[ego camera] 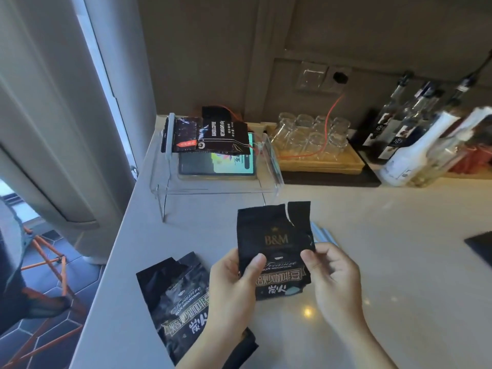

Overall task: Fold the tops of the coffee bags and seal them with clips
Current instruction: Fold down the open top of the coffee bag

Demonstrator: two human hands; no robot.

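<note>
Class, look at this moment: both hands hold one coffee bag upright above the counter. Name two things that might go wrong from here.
The held bag has a torn top edge, so folding may rip it further. The left hand and right hand pinch only its sides, and the clips lie behind it, so reaching for one may let the fold spring open.

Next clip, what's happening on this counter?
A person holds a black coffee bag upright over the pale counter, left hand and right hand gripping its sides. Its torn top is still unfolded and unclipped. A second bag lies flat at the left, also open. A third bag rests on a clear stand further back, a clip apparently on its end.
</note>
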